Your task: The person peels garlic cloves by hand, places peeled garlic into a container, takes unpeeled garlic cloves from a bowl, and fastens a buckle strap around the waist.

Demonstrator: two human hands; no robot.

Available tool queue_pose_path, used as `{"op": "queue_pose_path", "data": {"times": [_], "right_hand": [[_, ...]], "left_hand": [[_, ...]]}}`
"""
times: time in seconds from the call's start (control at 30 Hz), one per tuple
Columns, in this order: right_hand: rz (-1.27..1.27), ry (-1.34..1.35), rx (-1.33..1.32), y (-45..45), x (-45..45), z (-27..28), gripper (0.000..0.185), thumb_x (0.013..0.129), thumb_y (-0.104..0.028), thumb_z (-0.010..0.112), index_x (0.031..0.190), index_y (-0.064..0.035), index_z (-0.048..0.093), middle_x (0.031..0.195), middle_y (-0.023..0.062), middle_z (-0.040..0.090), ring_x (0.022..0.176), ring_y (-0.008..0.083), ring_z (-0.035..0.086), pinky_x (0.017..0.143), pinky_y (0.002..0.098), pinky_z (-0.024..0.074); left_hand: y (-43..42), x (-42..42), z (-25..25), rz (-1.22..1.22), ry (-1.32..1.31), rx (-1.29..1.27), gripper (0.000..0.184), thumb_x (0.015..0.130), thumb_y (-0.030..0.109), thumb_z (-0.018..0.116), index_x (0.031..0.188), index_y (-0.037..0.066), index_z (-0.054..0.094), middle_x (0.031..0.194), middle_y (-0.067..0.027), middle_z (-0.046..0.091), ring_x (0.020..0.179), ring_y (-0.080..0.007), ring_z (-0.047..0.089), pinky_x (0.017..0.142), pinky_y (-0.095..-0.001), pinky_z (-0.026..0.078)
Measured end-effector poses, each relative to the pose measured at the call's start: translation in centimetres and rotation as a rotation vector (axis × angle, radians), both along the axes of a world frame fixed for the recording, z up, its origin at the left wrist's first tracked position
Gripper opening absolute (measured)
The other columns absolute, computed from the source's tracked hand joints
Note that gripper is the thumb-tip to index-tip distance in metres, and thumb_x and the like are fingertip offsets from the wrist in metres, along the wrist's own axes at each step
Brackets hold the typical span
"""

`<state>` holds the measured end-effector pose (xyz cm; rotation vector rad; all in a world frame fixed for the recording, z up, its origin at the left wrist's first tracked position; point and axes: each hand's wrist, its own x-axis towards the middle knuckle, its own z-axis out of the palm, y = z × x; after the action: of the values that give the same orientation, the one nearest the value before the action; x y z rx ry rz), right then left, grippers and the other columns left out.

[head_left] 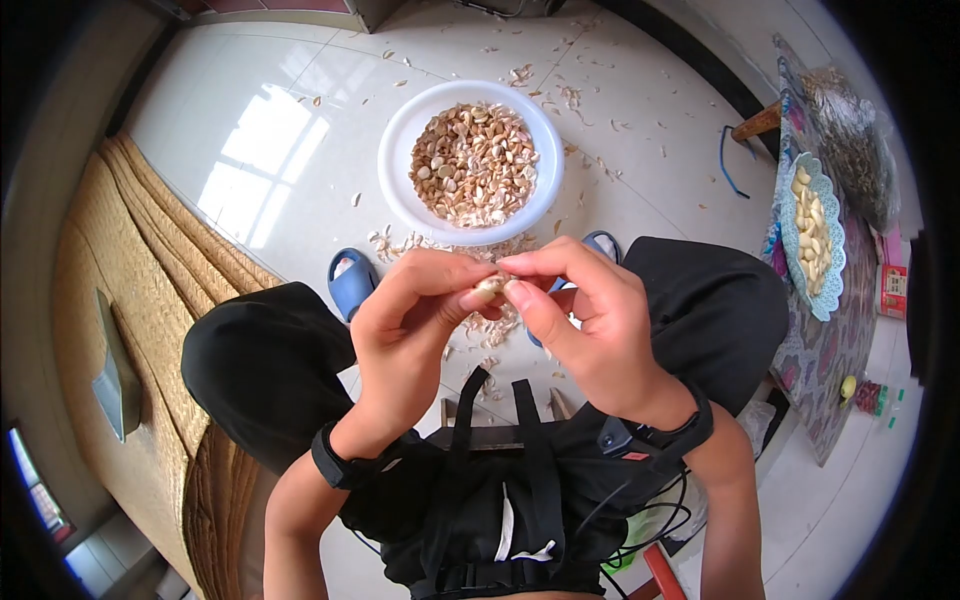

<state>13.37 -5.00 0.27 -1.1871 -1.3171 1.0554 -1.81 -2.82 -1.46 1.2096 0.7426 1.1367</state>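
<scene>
Lap: Black straps (545, 440) lie over the black clothes, and thin black wires (650, 530) curl at the right.
Arms: Both come up from the bottom and lean in, so the hands meet in the middle. Each wrist has a black band (345, 465).
Left hand: The left hand (400, 315) is bent in, with its thumb and first finger pinched shut on one side of the clove.
Right hand: The right hand (600, 320) does the same from the other side. Its thumb and first finger press on the clove, and its other fingers are bent.
Clove: The small, pale clove (490, 287) is between the tips of both hands, up above the floor and between the knees.
Legs: The knees, in black pants (270, 335), are spread wide. The feet are in blue slippers (350, 283).
Floor: The floor (640, 200) is pale, shiny tile. Bits of peel (400, 243) are all over it, most of them near the bowl and under the hands. A window shines in it on the left.
Bowl: The white bowl (395, 170) sits on the floor past the hands, with lots of cloves and peel inside.
Left side: A big tan mat (125, 330) lies in layers, with a grey box (118, 375) on it.
Right side: A table with a flowery cloth (825, 380) holds a lacy blue tray (832, 300) of pale cloves. A bag (850, 140) of dry stuff is just beside the tray.
Far end: A dark red panel (310, 5) shows at the top.
</scene>
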Motion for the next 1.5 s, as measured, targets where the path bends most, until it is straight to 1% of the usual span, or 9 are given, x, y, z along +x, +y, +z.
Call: {"op": "queue_pose_path", "data": {"times": [0.13,0.3,0.63,0.83,0.9,0.97,1.1,1.27,1.5], "right_hand": [[0.003,-0.066,0.078,-0.2,0.1,-0.6,0.011,0.076,0.0,0.059,0.087,0.0012,0.056,0.073,0.0069,0.056,0.056,0.0105,0.054,0.05,0.021,0.0434],[0.003,-0.219,0.201,-0.2,0.2,-0.3,0.014,0.07,0.006,0.06,0.083,0.002,0.054,0.07,0.0076,0.054,0.053,0.0119,0.054,0.048,0.0222,0.0435],[-0.116,-0.254,0.195,-0.3,-0.1,-0.9,0.014,0.068,0.006,0.061,0.077,0.0004,0.051,0.066,0.0073,0.054,0.05,0.0114,0.053,0.045,0.0223,0.0431],[-0.119,-0.297,0.14,-0.2,0.4,-0.6,0.013,0.07,0.004,0.061,0.076,-0.0003,0.05,0.068,0.007,0.055,0.05,0.0105,0.053,0.044,0.0214,0.042],[-0.093,-0.365,0.11,0.0,0.7,-0.1,0.012,0.071,0.002,0.061,0.077,-0.0003,0.051,0.069,0.0068,0.055,0.051,0.01,0.053,0.045,0.0212,0.0418],[-0.025,-0.274,0.038,0.2,0.7,-0.1,0.011,0.073,0.001,0.061,0.08,0.0,0.053,0.071,0.0067,0.056,0.052,0.0095,0.053,0.046,0.0211,0.0416],[0.015,-0.079,0.032,0.4,0.4,-0.5,0.011,0.075,0.0,0.059,0.086,0.0001,0.057,0.072,0.0064,0.057,0.053,0.0087,0.052,0.048,0.0214,0.0413],[0.122,-0.091,0.055,0.2,0.6,-0.2,0.009,0.077,0.001,0.057,0.086,0.002,0.057,0.073,0.0069,0.058,0.056,0.0087,0.055,0.049,0.0203,0.0423],[0.15,0.092,-0.031,-0.1,-0.1,0.3,0.007,0.081,0.0,0.053,0.085,0.0059,0.054,0.075,0.0073,0.058,0.066,0.0081,0.057,0.061,0.0206,0.0486]], "left_hand": [[-0.4,-0.1,-0.1,-0.026,0.02,-0.018,0.011,0.081,-0.006,0.052,0.092,-0.007,0.054,0.094,-0.0141,0.054,0.079,-0.0204,0.059,0.07,-0.0316,0.052],[-1.0,0.2,-0.1,-0.047,-0.172,-0.276,0.01,0.081,-0.006,0.053,0.09,-0.007,0.054,0.093,-0.0147,0.054,0.079,-0.0215,0.059,0.07,-0.0314,0.052],[-0.9,0.7,0.1,-0.041,-0.237,-0.367,0.009,0.082,-0.003,0.053,0.09,-0.007,0.054,0.09,-0.0141,0.056,0.079,-0.0207,0.06,0.07,-0.0305,0.051],[-0.4,0.4,-0.3,-0.017,-0.433,-0.549,0.011,0.085,0.003,0.051,0.092,-0.004,0.055,0.09,-0.0139,0.059,0.075,-0.019,0.059,0.066,-0.0296,0.048],[-0.1,0.0,-0.3,-0.005,-0.427,-0.507,0.012,0.085,0.005,0.051,0.093,-0.003,0.055,0.09,-0.0137,0.059,0.074,-0.0186,0.058,0.066,-0.0292,0.048],[0.0,-0.4,-0.3,0.009,-0.39,-0.488,0.012,0.085,0.003,0.051,0.094,-0.004,0.055,0.09,-0.0137,0.059,0.074,-0.0185,0.058,0.066,-0.0294,0.048],[-0.4,-0.2,0.1,0.028,-0.204,-0.268,0.01,0.082,-0.004,0.051,0.092,-0.006,0.055,0.088,-0.0129,0.057,0.074,-0.0177,0.058,0.066,-0.0288,0.05],[-0.7,-0.5,0.2,0.01,-0.009,-0.009,0.011,0.079,-0.01,0.051,0.09,-0.007,0.055,0.086,-0.012,0.056,0.072,-0.0171,0.059,0.063,-0.0267,0.051],[-0.7,-0.5,0.0,0.03,-0.043,-0.015,0.011,0.078,-0.011,0.052,0.089,-0.007,0.055,0.086,-0.0123,0.056,0.072,-0.0174,0.06,0.064,-0.0268,0.051]]}}
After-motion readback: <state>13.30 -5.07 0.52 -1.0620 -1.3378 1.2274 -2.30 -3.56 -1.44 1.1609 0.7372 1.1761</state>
